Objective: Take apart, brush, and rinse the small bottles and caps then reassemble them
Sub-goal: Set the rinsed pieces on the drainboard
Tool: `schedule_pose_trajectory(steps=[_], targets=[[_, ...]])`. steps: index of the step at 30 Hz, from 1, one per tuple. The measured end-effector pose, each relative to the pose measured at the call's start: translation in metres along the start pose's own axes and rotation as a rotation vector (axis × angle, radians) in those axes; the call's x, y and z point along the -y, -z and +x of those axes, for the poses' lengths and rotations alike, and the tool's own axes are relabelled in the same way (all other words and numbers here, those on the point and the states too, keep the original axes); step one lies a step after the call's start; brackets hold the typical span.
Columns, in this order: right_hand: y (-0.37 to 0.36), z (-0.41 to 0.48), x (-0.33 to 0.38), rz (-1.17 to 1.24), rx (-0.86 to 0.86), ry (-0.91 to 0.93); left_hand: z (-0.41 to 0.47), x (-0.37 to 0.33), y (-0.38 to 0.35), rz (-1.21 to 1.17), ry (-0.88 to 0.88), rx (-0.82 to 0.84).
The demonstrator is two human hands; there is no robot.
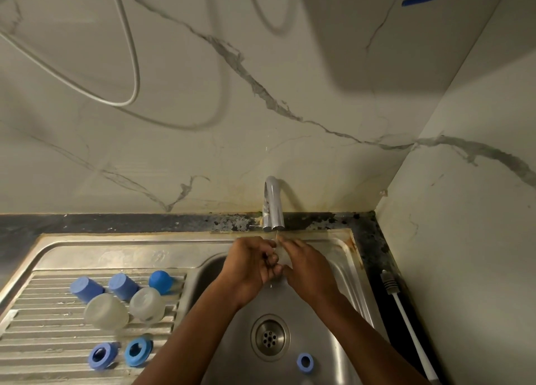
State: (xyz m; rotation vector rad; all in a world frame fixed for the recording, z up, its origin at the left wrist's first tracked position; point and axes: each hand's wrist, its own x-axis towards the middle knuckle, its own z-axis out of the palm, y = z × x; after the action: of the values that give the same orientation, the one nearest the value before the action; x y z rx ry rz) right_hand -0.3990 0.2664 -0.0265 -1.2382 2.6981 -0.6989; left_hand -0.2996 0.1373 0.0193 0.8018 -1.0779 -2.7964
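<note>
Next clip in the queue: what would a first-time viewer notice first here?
The left hand and right hand meet under the tap over the sink basin; what they hold is mostly hidden. On the drainboard to the left lie blue caps, two clear bottles and blue rings. One more blue ring sits in the basin near the drain.

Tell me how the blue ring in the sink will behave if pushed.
The ring looks like small hollow plastic, so probably light. On the smooth steel sink it would likely slide, and being round, it might roll toward the drain.
</note>
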Motion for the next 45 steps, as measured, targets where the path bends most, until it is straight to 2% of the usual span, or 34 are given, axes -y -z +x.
schedule_pose_trajectory(steps=[2, 4, 7, 12, 13, 16, 17, 19, 22, 24, 29, 32, 34, 36, 39, 42, 45], targets=[[-0.004, -0.002, 0.003, -0.016, 0.004, 0.0, 0.001, -0.002, -0.002, -0.149, 0.025, -0.078], [-0.006, -0.003, 0.003, 0.011, -0.002, -0.006, -0.001, 0.003, -0.003, -0.065, -0.005, -0.1], [-0.002, 0.001, 0.001, 0.067, -0.012, -0.009, -0.001, 0.016, 0.004, 0.394, -0.153, -0.111], [0.007, 0.01, -0.003, 0.142, 0.015, -0.053, 0.008, 0.017, 0.028, 0.979, -0.439, -0.044], [0.008, 0.01, -0.004, 0.157, 0.017, -0.055, 0.01, 0.013, 0.035, 1.199, -0.486, -0.037], [0.011, 0.008, -0.009, 0.187, 0.03, -0.053, 0.019, -0.005, 0.059, 2.066, -0.671, -0.033], [0.012, 0.007, -0.01, 0.198, 0.033, -0.056, 0.02, -0.012, 0.065, 2.226, -0.716, -0.041], [0.012, 0.005, -0.013, 0.22, 0.031, -0.066, 0.021, -0.017, 0.072, 2.369, -0.791, -0.084], [0.012, 0.003, -0.013, 0.241, 0.025, -0.074, 0.018, -0.011, 0.073, 2.396, -0.782, -0.122], [0.01, 0.002, -0.01, 0.248, 0.036, -0.074, 0.015, -0.002, 0.071, 2.315, -0.723, -0.161], [0.002, 0.004, 0.002, 0.322, 0.005, -0.164, 0.004, 0.02, 0.066, 1.843, -0.724, -0.206], [-0.003, 0.003, 0.007, 0.456, 0.099, -0.204, 0.0, 0.023, 0.066, 1.515, -0.694, -0.286], [-0.006, 0.003, 0.008, 0.516, 0.119, -0.211, -0.004, 0.021, 0.069, 1.405, -0.677, -0.304], [-0.004, 0.004, 0.005, 0.476, 0.081, -0.254, -0.005, 0.021, 0.075, 1.387, -0.648, -0.328], [-0.008, 0.004, 0.003, 0.463, 0.24, -0.187, -0.009, 0.021, 0.081, 1.384, -0.629, -0.338], [-0.005, 0.006, 0.004, 0.417, 0.153, -0.238, -0.011, 0.022, 0.083, 1.38, -0.626, -0.323], [-0.004, 0.009, 0.004, 0.469, 0.162, -0.251, -0.014, 0.023, 0.08, 1.4, -0.636, -0.308]])
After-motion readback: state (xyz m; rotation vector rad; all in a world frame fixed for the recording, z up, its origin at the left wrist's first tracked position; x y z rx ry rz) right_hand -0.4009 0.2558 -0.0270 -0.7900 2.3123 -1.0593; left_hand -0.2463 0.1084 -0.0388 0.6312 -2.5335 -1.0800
